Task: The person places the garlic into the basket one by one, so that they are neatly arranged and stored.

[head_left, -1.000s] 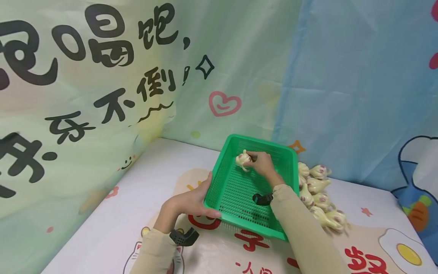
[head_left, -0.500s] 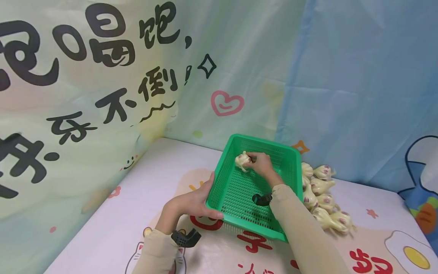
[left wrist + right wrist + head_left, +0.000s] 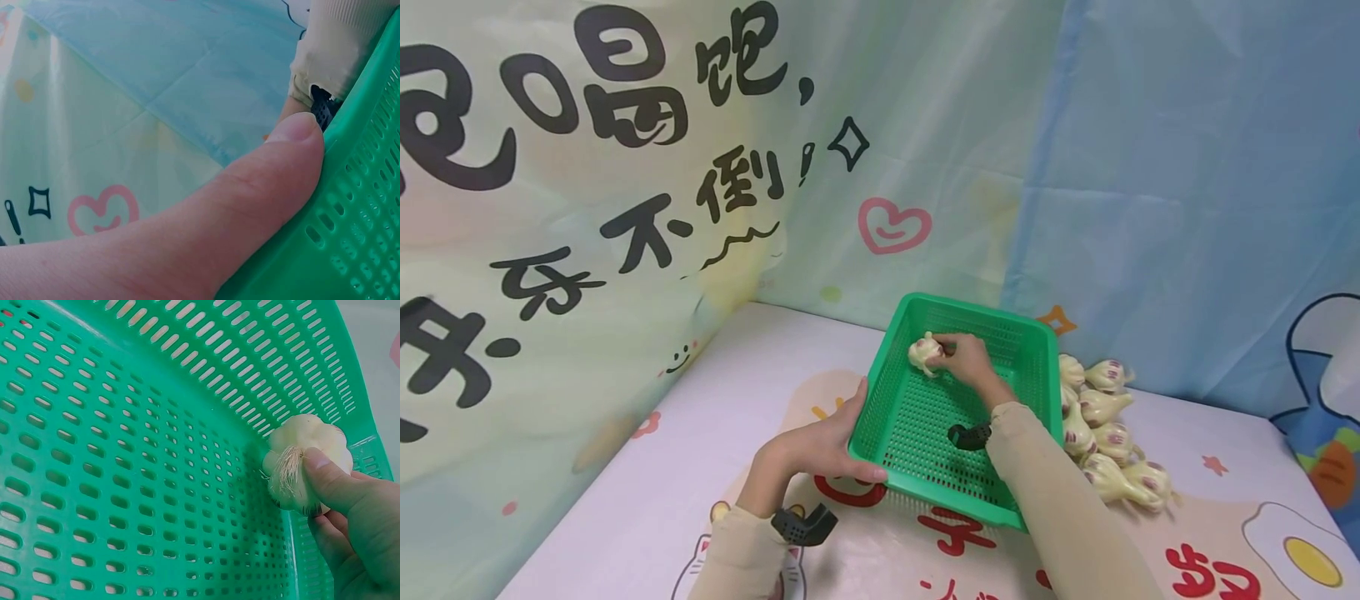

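Observation:
In the head view a green perforated plastic basket [image 3: 940, 490] sits on the printed table cover. My right hand [image 3: 967, 360] reaches inside it and pinches a garlic bulb [image 3: 924, 355] near the far left corner. The right wrist view shows the thumb on the bulb [image 3: 306, 434] beside its root tuft, with other fingers partly hidden behind it. Bulb and basket wall overlap there. My left hand [image 3: 823, 442] rests against the near left corner of the basket, its thumb along the front rim and its fingers along the left side, partly hidden. The left wrist view shows that thumb [image 3: 275, 169] straight against the rim.
To the right of the basket lies a pile of several garlic bulbs [image 3: 1103, 406], partly behind the right sleeve [image 3: 1060, 500]. A printed fabric backdrop [image 3: 940, 150] rises behind and to the left of the table [image 3: 752, 367].
Over the last half second my right hand has shifted the garlic bulb slightly left, toward the basket's left wall. The left hand and the basket stay in place.

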### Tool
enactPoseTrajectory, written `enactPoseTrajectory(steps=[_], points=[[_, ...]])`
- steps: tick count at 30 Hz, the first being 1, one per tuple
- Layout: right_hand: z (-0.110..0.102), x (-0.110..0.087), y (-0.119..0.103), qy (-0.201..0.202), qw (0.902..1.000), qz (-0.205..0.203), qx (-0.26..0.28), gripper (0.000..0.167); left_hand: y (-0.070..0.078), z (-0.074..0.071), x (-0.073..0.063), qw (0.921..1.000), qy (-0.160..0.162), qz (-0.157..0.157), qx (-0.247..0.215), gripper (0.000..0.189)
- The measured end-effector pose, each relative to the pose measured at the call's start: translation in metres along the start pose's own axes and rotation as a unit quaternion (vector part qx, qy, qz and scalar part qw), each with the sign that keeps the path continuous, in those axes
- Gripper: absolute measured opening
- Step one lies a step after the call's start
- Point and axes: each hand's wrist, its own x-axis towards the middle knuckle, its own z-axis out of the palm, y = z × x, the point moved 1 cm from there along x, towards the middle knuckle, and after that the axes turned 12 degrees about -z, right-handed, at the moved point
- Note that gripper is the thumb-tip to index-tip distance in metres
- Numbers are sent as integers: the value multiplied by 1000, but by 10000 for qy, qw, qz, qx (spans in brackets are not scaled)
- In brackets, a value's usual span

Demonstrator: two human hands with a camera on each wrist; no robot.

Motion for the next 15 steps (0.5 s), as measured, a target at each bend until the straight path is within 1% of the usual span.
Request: enactPoseTrajectory(steps=[15], points=[[5, 4, 1, -88, 9998, 36, 167, 55, -1, 0, 1, 10000, -34, 82, -9, 128]])
